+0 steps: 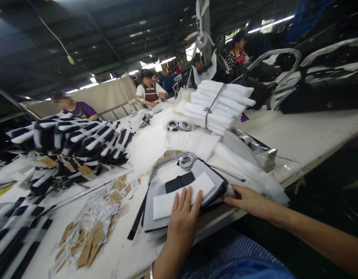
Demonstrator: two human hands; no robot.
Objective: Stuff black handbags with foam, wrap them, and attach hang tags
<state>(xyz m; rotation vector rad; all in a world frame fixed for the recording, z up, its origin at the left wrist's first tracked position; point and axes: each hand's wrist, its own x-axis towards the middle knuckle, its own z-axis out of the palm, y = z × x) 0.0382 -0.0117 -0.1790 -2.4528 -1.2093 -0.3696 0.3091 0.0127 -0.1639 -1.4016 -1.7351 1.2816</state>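
A black handbag (223,185) lies at the table's near edge, covered with a pale grey sheet (159,188). Across it runs a white foam strip (164,207), with a dark strap piece (179,181) beside it. My left hand (183,217) rests flat on the strip and bag, fingers spread. At the bag's right edge, my right hand (245,199) pinches a white sheet (230,191), whose extent is mostly hidden. A wrapped coil (187,159) and a wrapped strap (161,162) sit at the bag's far side.
Loose tags (93,228) are heaped on the left. Black bags with white wrapping (80,135) stand behind them. A tied bundle of white foam (216,102), wrapped coils (179,125) and a metal tape dispenser (260,151) lie farther back. Co-workers (151,93) are across the table.
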